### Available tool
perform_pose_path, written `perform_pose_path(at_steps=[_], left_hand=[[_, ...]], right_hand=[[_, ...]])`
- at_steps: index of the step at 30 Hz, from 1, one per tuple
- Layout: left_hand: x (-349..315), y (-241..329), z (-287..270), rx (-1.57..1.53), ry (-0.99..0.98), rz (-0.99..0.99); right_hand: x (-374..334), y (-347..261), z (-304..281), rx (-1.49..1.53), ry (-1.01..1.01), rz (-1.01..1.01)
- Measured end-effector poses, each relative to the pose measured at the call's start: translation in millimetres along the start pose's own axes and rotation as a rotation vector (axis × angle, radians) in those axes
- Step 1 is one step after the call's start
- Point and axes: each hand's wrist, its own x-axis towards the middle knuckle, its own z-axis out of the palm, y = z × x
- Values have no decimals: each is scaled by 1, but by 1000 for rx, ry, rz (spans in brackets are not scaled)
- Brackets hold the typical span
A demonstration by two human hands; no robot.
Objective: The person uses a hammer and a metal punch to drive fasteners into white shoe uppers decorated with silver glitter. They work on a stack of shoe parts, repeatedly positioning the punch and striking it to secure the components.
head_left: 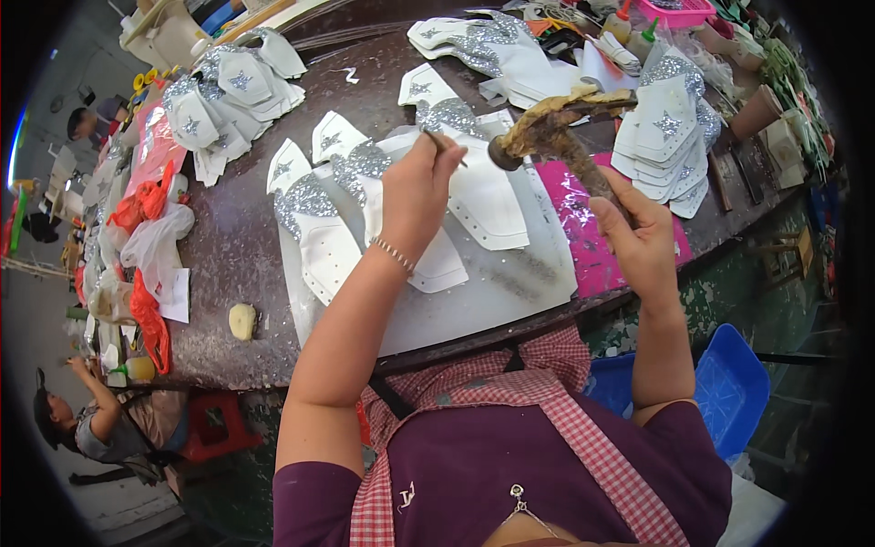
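My left hand (417, 196) pinches a thin metal punch (430, 137) over a white shoe upper piece (485, 205) with silver glitter and a star. My right hand (641, 235) grips the handle of a hammer (556, 135), its head wrapped in worn yellowish material. The hammer is raised to the right of the punch, apart from it. Two more upper pieces (314, 239) lie to the left, showing rows of small holes, and my left forearm partly covers one of them. All rest on a pale cutting board (428, 330) on the dark table.
Stacks of similar pieces lie at the far left (239, 100), far middle (497, 55) and right (665, 137). A pink sheet (583, 242) sits beside the board. Plastic bags (150, 246) and a yellowish lump (242, 321) are leftward. Blue bins (734, 387) stand below right. Another person (109, 419) sits left.
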Motion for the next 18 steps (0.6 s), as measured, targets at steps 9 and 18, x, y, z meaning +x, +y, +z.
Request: perform_pose_path(at_steps=[9,18], left_hand=[[18,-21,33,-15,33,-76],[22,-12,28,168,-48,36]], right_hand=[[5,20,-11,73,-17,61],[35,-12,-2,236,74,-233]])
